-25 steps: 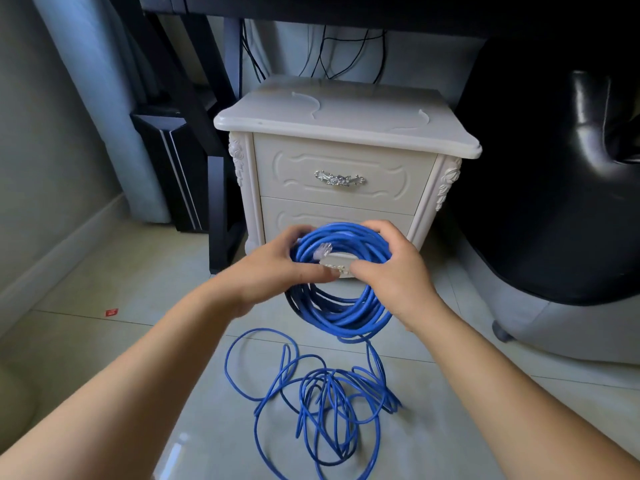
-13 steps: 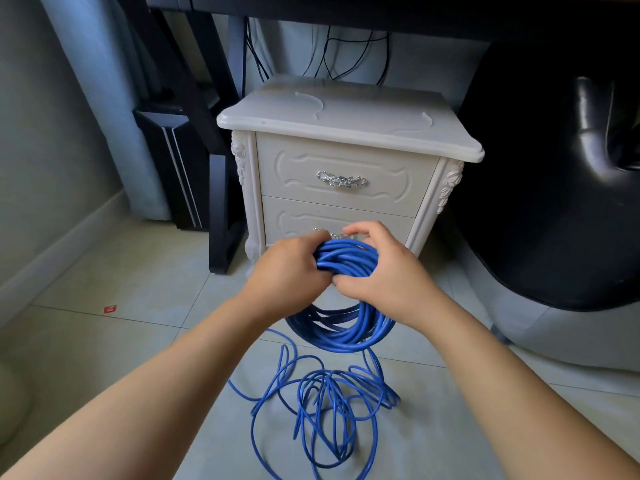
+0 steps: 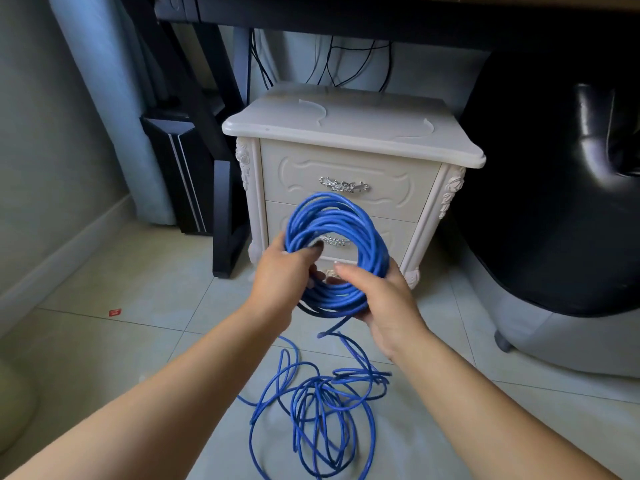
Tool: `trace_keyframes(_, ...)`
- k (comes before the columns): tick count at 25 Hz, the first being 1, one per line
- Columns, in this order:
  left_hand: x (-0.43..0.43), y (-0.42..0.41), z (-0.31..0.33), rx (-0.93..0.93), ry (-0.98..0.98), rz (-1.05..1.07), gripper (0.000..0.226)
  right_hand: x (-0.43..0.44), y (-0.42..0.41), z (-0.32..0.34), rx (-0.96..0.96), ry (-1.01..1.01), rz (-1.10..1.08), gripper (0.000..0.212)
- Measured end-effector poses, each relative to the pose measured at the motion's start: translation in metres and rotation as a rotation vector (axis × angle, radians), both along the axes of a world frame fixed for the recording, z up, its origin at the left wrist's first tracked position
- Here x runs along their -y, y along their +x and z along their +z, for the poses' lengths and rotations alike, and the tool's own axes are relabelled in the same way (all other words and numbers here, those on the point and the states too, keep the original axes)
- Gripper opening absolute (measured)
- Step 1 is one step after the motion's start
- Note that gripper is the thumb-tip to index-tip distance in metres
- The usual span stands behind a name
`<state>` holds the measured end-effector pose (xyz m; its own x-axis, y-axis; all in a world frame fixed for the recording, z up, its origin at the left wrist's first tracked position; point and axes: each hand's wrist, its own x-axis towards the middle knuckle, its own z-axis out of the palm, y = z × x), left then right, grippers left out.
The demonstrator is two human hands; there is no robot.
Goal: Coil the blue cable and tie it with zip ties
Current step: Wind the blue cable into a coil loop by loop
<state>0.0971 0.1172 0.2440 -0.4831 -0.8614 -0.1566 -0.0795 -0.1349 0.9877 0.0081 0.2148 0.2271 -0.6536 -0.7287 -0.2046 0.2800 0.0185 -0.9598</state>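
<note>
Head view, blue cable (image 3: 370, 233): wound in a round coil of many turns and held up in the middle of the frame, in front of the lower drawer of the nightstand; the coil stands nearly upright and faces the camera.
Loose part of the cable (image 3: 313, 403): one strand goes down from the bottom of the coil to the floor, where the rest lies in a tangled heap of loops at the lower middle of the frame, between the two forearms.
Left hand (image 3: 278, 275): at the lower left side of the coil; its fingers (image 3: 301, 256) are curled round the bundle of turns and grip it; the tips are blurred.
Right hand (image 3: 384, 303): at the lower right side of the coil; the thumb lies on the front of the turns and the other fingers go behind them, so this hand also grips the coil.
Nightstand (image 3: 349, 168): white, with two drawers and silver handles, just behind the coil; two thin pale curved strips (image 3: 313, 107) lie on its top, and I cannot tell what they are.
Floor (image 3: 138, 341): pale tiles; a small red scrap (image 3: 115, 312) lies at the left, well apart from the cable.
Counter (image 3: 346, 15): dark, along the upper edge of the frame; black cords (image 3: 332, 60) hang below it, behind the nightstand.
Black chair (image 3: 554, 202): at the right side, beside the nightstand.
Black computer case (image 3: 180, 174): at the left of the nightstand.
</note>
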Motion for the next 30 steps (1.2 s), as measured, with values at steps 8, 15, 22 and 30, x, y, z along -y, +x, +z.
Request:
trace_keyframes(8, 0.007, 0.013, 0.001, 0.084, -0.223, -0.286, 0.058, -0.004, -0.027, 0.018, -0.279, 0.104, -0.094, 0.030)
trace_keyframes(15, 0.021, 0.024, 0.008, 0.120, -0.614, -0.392, 0.088, -0.012, -0.042, 0.026, -0.843, 0.380, 0.068, 0.023)
trace_keyframes(22, 0.000, 0.013, 0.001, 0.211, -0.623, -0.431, 0.040, -0.012, -0.024, 0.025, -0.938, 0.212, 0.107, 0.033)
trace_keyframes(30, 0.004, 0.010, 0.005, -0.057, -0.125, -0.217, 0.026, -0.019, -0.034, 0.044, -0.302, 0.138, 0.324, 0.040)
